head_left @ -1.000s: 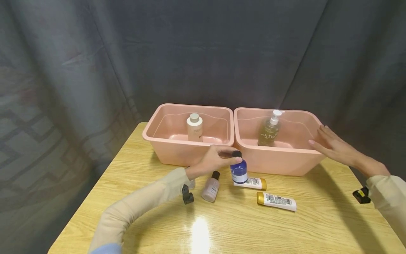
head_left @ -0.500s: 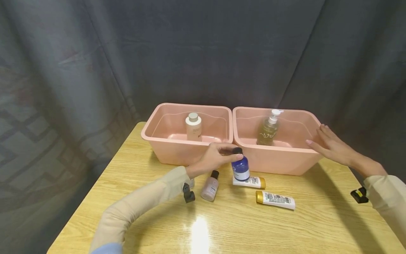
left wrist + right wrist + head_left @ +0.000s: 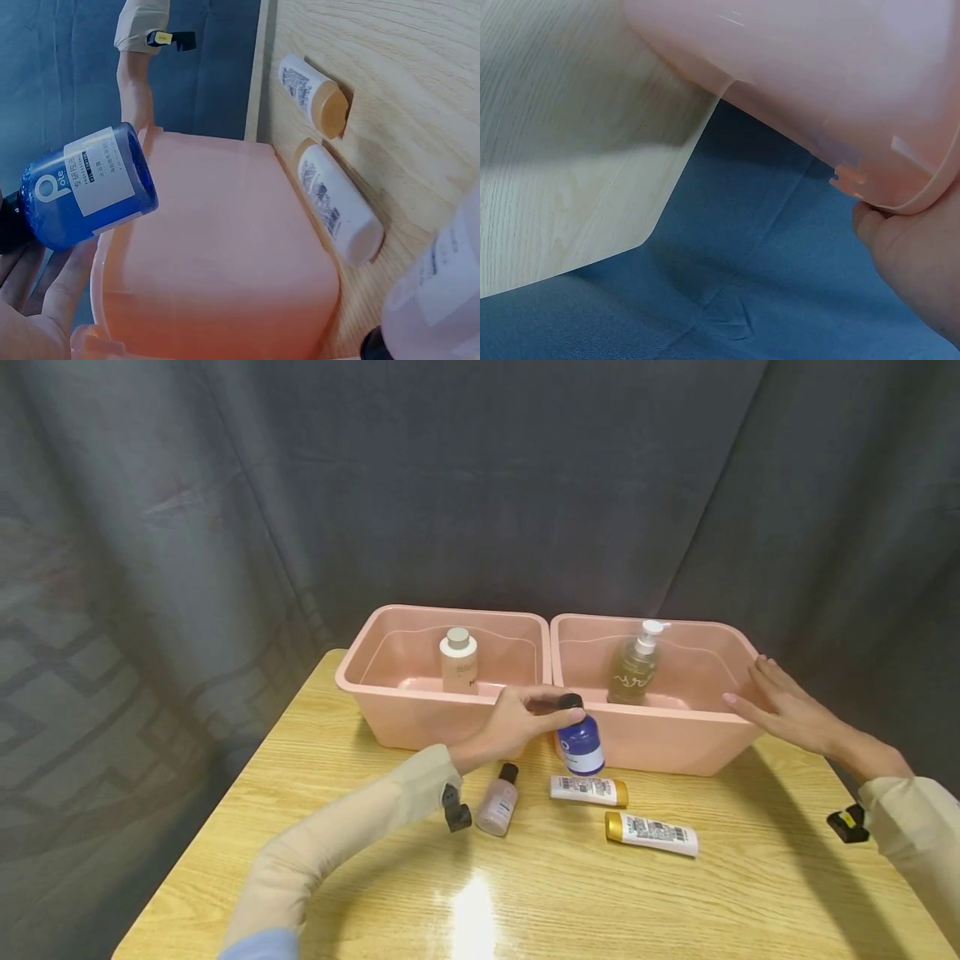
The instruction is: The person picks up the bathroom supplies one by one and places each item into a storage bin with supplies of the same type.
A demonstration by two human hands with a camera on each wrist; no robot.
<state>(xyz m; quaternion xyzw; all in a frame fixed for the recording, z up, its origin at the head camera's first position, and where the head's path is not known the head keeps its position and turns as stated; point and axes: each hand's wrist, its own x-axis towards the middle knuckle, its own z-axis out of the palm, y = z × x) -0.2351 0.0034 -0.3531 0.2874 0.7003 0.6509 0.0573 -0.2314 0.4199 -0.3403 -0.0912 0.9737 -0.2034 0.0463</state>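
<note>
By its black cap, my left hand point(image 3: 517, 720) pinches a blue bottle point(image 3: 582, 745) with a white label. The bottle hangs slightly tilted in front of the right pink bin point(image 3: 660, 739), above the table. In the left wrist view the blue bottle point(image 3: 90, 187) shows its label, and fingers point(image 3: 64, 289) lie under its cap. My right hand point(image 3: 798, 714) rests with fairly straight fingers on the right end of that bin's rim. A clear pump bottle point(image 3: 633, 672) with a white pump stands inside the right bin.
The left pink bin point(image 3: 420, 718) holds a white bottle point(image 3: 459, 664). On the wooden table point(image 3: 360, 877) lie a pale pink bottle point(image 3: 498, 806) with a black cap and two white tubes with gold caps, one nearer the bins point(image 3: 585, 789), one in front point(image 3: 656, 835).
My left hand has raised the blue bottle and carried it a little to the right, off the spot over the rear tube. The right hand stays at the bin's rim.
</note>
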